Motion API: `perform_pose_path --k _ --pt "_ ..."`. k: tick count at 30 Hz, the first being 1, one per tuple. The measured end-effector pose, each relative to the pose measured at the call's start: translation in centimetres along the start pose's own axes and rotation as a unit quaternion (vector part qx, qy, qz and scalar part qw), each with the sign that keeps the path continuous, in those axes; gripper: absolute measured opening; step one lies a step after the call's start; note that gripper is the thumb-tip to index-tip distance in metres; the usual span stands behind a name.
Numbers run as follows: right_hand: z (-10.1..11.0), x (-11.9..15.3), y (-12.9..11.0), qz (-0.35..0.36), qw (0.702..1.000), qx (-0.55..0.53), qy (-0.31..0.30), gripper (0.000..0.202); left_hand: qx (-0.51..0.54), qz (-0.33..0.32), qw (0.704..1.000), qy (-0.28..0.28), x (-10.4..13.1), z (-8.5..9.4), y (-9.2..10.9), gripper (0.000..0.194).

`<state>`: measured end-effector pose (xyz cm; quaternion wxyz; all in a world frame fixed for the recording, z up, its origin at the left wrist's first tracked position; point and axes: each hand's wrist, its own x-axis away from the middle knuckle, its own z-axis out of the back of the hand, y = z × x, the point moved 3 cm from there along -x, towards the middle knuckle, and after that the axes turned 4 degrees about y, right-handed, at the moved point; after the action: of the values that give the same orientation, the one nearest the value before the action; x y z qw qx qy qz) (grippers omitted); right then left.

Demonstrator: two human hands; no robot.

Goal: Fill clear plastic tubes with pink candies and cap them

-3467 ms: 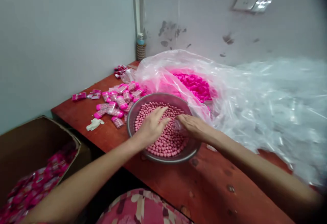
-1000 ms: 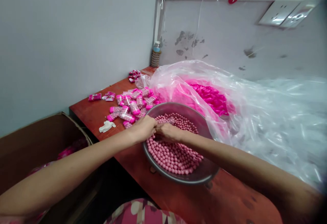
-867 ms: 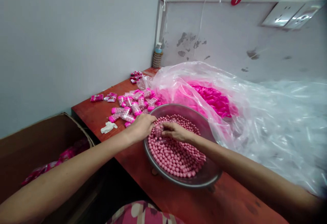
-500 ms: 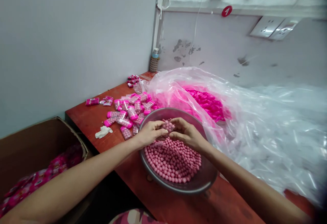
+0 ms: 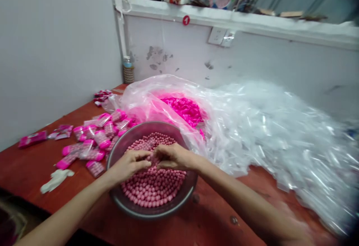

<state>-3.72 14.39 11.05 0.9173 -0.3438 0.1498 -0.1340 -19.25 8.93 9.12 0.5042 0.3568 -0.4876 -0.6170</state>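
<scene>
A grey bowl [image 5: 117, 201] of round pink beads [image 5: 154, 188] stands on the table in front of me. Above the beads, my left hand [image 5: 130, 166] pinches a small clear plastic container [image 5: 152, 158] between thumb and fingers; pink shows through it. From the other side, the curled fingers and thumb of my right hand [image 5: 175, 156] close on the same container. Its outline is blurred and partly covered by my fingers. Left of the bowl lies a pile of clear bottles with bright pink caps [image 5: 94, 139], filled with pink beads.
Behind the bowl, a plastic bag [image 5: 146, 88] holds bright pink pieces [image 5: 185, 111]. A large heap of clear plastic pieces [image 5: 266, 126] covers the right of the red table [image 5: 218, 205]. Pink packets [image 5: 33, 138] and a crumpled white scrap [image 5: 57, 180] lie at left.
My view has swung right, so the bowl and table appear further left. Both hands stay together over the bowl, and the container between them sits slightly lower.
</scene>
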Motion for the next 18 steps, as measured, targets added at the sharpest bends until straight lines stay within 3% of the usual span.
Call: perform_pose_path --k 7,13,15,18 --pt "-0.8 1.6 1.0 -0.004 0.997 0.027 0.076 0.025 0.103 0.064 0.993 -0.005 -0.8 -0.8 -0.8 0.021" --pt "-1.0 1.6 1.8 -0.013 0.994 0.088 0.062 0.011 0.034 0.035 0.998 0.043 -0.9 -1.2 0.1 0.017" --pt "-1.1 1.5 2.3 -0.031 0.993 0.098 0.066 0.009 0.057 0.062 0.995 0.056 -0.9 -1.2 -0.1 0.021" --pt "-0.8 1.4 2.6 -0.054 0.993 0.05 0.091 0.013 0.174 0.132 0.974 0.057 -0.9 -1.3 -0.7 0.027"
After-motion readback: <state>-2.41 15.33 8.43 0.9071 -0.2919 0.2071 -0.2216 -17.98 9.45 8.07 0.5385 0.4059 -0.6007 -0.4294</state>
